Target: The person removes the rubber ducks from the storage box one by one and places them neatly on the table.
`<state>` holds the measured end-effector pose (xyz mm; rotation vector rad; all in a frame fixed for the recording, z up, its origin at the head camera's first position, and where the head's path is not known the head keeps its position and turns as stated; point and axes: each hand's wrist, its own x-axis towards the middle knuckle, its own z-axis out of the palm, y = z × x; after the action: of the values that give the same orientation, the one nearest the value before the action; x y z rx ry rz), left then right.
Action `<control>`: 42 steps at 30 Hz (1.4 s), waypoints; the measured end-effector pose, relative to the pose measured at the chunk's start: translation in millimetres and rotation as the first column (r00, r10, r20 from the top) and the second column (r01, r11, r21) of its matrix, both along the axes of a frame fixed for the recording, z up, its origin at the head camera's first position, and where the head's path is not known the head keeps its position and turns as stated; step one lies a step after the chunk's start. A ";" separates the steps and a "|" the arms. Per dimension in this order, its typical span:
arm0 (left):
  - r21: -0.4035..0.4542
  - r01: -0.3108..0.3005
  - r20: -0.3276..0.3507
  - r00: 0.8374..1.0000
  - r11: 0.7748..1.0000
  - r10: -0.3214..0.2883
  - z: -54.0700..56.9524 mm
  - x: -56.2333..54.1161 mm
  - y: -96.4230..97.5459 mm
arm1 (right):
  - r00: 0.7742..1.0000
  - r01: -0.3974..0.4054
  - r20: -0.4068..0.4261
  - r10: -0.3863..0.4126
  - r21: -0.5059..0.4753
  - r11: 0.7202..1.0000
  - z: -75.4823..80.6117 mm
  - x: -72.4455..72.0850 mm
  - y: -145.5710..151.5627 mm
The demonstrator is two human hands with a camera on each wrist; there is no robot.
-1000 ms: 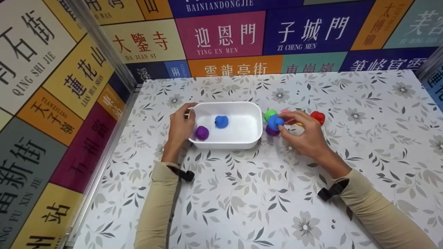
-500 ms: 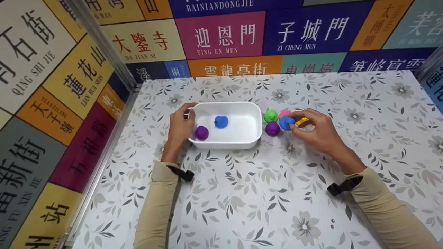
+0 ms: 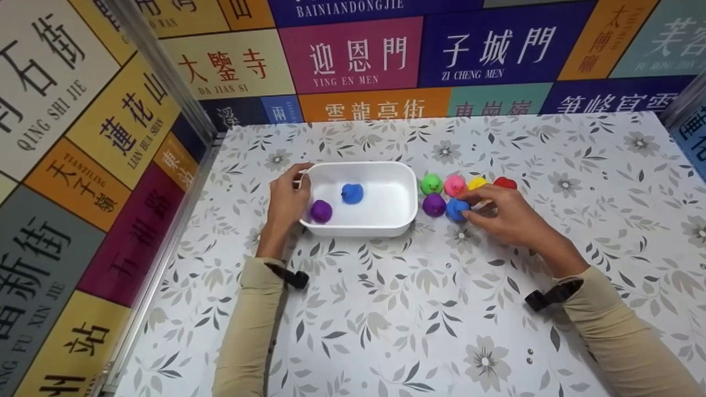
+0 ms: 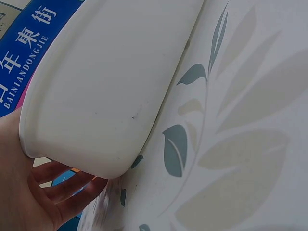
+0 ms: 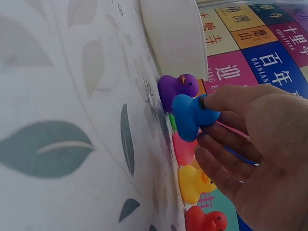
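My left hand [image 3: 288, 199] grips the left end of a white plastic tub [image 3: 364, 231], fingers around its outer wall in the left wrist view. Inside the tub sit a blue rubber duck [image 3: 353, 193] and a purple one [image 3: 321, 211]. Between thumb and fingers, my right hand [image 3: 510, 218] pinches another blue rubber duck [image 5: 187, 115], low at the table, beside a purple duck [image 3: 434, 204] and in front of a pink duck [image 3: 455, 185]. Part of this blue duck is covered by the fingertips.
Behind the pinched duck, a green duck [image 3: 431, 184], a yellow duck [image 3: 477, 183] and a red duck [image 3: 504, 182] share a row with the pink one. Printed sign panels [image 3: 353, 60] wall the floral-covered table [image 3: 386, 309] at the back and left.
My right hand has carried the blue duck right, then toward the front, from over the green and purple ducks to beside the purple one. The left hand and tub stay put.
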<state>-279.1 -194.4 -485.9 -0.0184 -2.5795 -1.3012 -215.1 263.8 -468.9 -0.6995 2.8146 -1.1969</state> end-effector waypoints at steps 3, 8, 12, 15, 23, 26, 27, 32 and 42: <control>0.004 0.000 0.004 1.000 1.000 0.000 0.0 0.6 0.2 | 1.000 -0.001 0.027 0.000 0.028 1.000 -0.9 -0.6 0.7; -0.005 -0.003 0.006 1.000 1.000 0.003 0.1 0.7 0.3 | 0.999 0.006 0.032 -0.008 0.051 0.999 -1.9 -0.9 1.0; -0.011 0.005 0.001 1.000 1.000 -0.005 -0.1 0.3 0.0 | 1.000 0.012 0.020 -0.013 0.033 0.999 -3.0 -1.1 0.9; -0.024 0.008 -0.005 1.000 1.000 -0.008 0.0 -0.3 -0.2 | 1.000 0.010 0.014 -0.010 0.015 1.000 -4.5 -1.5 0.9; -0.029 0.001 -0.008 1.000 1.000 -0.002 -0.3 -0.8 -0.3 | 1.000 0.028 0.007 -0.029 0.015 0.999 -8.1 -3.6 -0.4; -0.024 0.003 -0.002 1.000 1.000 -0.003 -0.8 -0.4 -0.5 | 0.999 0.031 0.004 -0.031 0.009 0.999 -8.9 -3.8 -0.8; -0.023 0.003 -0.001 1.000 1.000 -0.003 -1.0 -0.3 -0.5 | 0.999 0.033 0.003 -0.033 0.007 0.999 -9.0 -3.9 -1.1; -0.007 0.005 -0.008 1.000 1.000 -0.005 -0.5 0.1 -0.3 | 0.999 0.042 -0.009 -0.042 0.005 0.999 -9.6 -4.2 -2.2; -0.011 0.004 -0.006 1.000 1.000 -0.004 -0.2 0.4 -0.1 | 0.999 0.051 -0.004 -0.051 0.008 0.999 -9.0 -3.0 -3.4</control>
<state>-278.7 -194.5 -486.1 -0.0296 -2.5828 -1.2865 -218.2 260.4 -478.0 -0.6338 2.8554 -1.1913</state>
